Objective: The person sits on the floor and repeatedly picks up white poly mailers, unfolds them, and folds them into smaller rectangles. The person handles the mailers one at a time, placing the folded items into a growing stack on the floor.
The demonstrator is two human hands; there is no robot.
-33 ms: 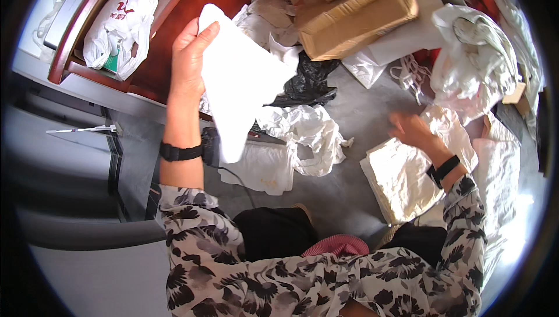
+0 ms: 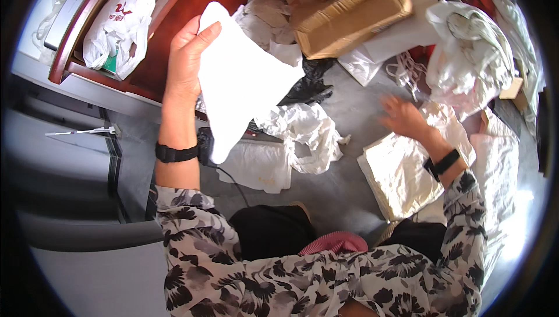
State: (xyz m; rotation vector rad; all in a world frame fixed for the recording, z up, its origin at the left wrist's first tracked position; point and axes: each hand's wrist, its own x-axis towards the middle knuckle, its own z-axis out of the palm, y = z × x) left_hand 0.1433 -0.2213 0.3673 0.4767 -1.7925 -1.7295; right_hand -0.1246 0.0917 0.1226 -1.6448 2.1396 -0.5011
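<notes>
My left hand [image 2: 185,64] is raised on the left, its thumb and fingers pinching the upper corner of a limp white sheet [image 2: 239,75]. The sheet hangs down towards my wrist; glare hides its surface, so I cannot make out whether it is cloth, paper or plastic. On the right, my right hand [image 2: 406,120] is blurred, with its fingers stretched out and nothing visible in them. Just below that hand lies a folded cream-white bundle [image 2: 399,174] on the grey floor. A crumpled white piece [image 2: 308,136] and a flat white one [image 2: 256,165] lie between my hands.
A cardboard tray [image 2: 355,20] leans among boxes at the back. Black plastic [image 2: 311,84] lies in front of it. Stuffed white bags [image 2: 469,55] and white strings [image 2: 404,72] fill the right. An open reddish-brown drawer [image 2: 169,43] holding a plastic bag [image 2: 122,26] is at the upper left.
The white sheet's free side has swung right and spread wider. My right hand has shifted slightly left and up. My left hand keeps its hold on the corner.
</notes>
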